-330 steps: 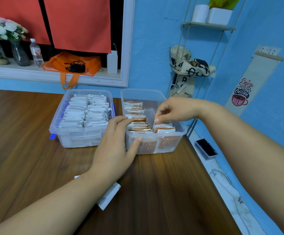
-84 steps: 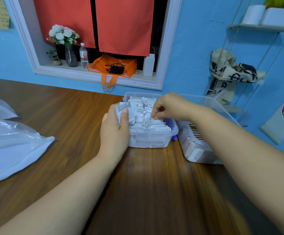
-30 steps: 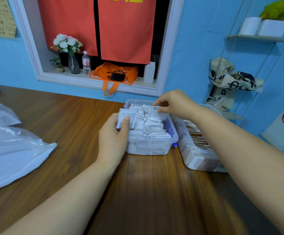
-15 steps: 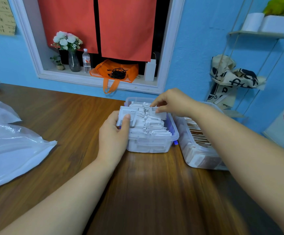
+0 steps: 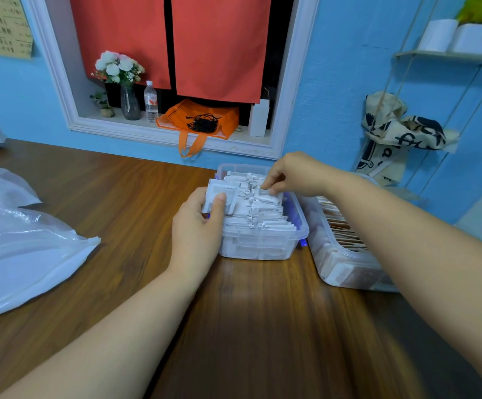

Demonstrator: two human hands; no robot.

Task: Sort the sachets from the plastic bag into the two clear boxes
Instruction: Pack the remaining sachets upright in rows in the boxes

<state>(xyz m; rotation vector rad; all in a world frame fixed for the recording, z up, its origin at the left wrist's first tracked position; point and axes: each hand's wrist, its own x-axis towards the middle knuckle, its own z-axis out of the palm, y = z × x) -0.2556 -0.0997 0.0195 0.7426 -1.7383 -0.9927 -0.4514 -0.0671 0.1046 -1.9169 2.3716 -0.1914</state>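
Observation:
Two clear boxes stand side by side on the wooden table. The left box [image 5: 263, 249] is packed with rows of white sachets [image 5: 265, 217]. The right box [image 5: 337, 272] holds brown sachets [image 5: 342, 226], and my right forearm covers part of it. My left hand [image 5: 198, 226] grips a small stack of white sachets [image 5: 219, 194] at the left box's near left side. Over the same box, my right hand [image 5: 294, 174] pinches a single white sachet [image 5: 268, 192] among the rows. The plastic bag [image 5: 18, 246] lies flat at the table's left.
A white-framed wall opening behind the boxes holds a flower vase [image 5: 129, 102], a water bottle [image 5: 151, 102], an orange bag [image 5: 202, 122] and a white carton [image 5: 258, 118]. A cloth bag [image 5: 398, 139] hangs on the blue wall at right. The table [image 5: 248, 326] spreads in front of the boxes.
My right hand has drawn slightly toward me along the rows, now pinching a sachet mid-box. My left hand keeps its stack at the box's left side.

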